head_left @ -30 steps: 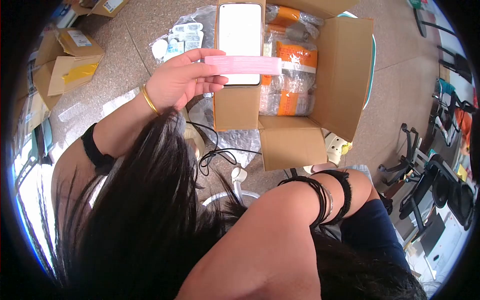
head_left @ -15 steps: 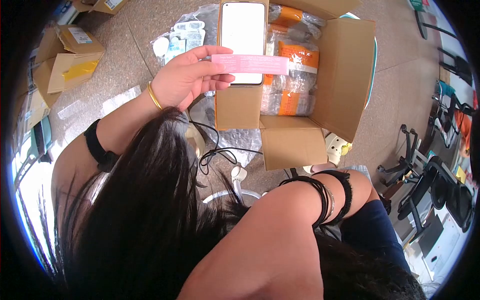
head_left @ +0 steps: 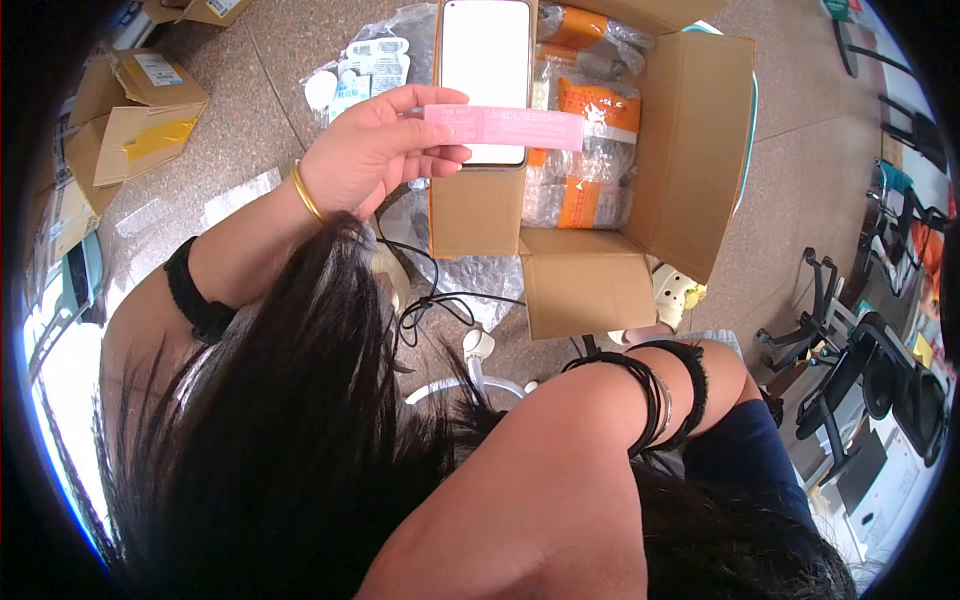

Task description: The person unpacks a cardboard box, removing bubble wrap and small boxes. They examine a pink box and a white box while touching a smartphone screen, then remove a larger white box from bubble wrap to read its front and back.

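Observation:
My left hand [head_left: 385, 150] pinches one end of a narrow pink packet [head_left: 510, 128] with small white print. The thumb lies over its front, while the other fingers are spread above and below it. Directly beneath, a phone [head_left: 486, 55] with a bright white screen lies on a flap of the open cardboard box [head_left: 700, 150]; the packet covers part of its lower screen. Inside the box are several clear plastic-wrapped packages [head_left: 598, 105] with orange labels. My right hand is not visible.
Clear plastic wrap [head_left: 490, 285] and white packets [head_left: 375, 65] lie left of and below the box. A black cable [head_left: 435, 300] loops over the floor. Opened cartons [head_left: 150, 100] stand at far left, office chairs [head_left: 860, 370] at right. Long dark hair [head_left: 270, 430] hides the lower left.
The pink packet has shifted slightly right with my left hand, still over the phone. Its print catches the light differently. The box and phone have barely moved in view.

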Available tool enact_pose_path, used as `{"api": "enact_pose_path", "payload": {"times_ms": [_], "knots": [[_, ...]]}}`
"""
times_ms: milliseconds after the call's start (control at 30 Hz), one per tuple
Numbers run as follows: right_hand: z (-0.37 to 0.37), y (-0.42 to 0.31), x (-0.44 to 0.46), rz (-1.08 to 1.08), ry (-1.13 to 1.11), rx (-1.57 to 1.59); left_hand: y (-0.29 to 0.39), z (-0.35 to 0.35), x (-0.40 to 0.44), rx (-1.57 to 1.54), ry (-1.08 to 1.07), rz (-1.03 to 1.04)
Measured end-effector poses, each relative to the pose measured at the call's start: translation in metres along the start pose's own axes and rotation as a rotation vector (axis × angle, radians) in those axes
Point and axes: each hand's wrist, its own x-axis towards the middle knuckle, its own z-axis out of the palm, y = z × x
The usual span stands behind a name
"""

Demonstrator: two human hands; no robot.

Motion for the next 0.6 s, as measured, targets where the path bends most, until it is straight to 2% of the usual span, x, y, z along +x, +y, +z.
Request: {"api": "enact_pose_path", "payload": {"times_ms": [33, 133, 167, 233, 467, 600], "knots": [[0.001, -0.008, -0.001, -0.032, 0.002, -0.185, 0.0, 0.0, 0.0, 0.0, 0.0, -0.001], [0.001, -0.01, -0.001, -0.032, 0.005, -0.216, 0.001, 0.001, -0.001, 0.018, 0.017, 0.002], [-0.002, -0.006, 0.001, -0.032, 0.005, -0.216, 0.002, 0.002, -0.001, 0.024, 0.015, -0.003], [-0.011, 0.004, 0.005, 0.074, -0.061, 0.124, 0.002, 0.002, -0.001, 0.031, 0.013, -0.008], [-0.007, -0.014, 0.003, 0.108, -0.037, 0.023, 0.002, 0.002, 0.0, 0.061, 0.005, -0.007], [0.001, -0.008, 0.0, -0.007, -0.001, -0.127, 0.002, 0.002, 0.0, 0.05, -0.006, -0.007]]}}
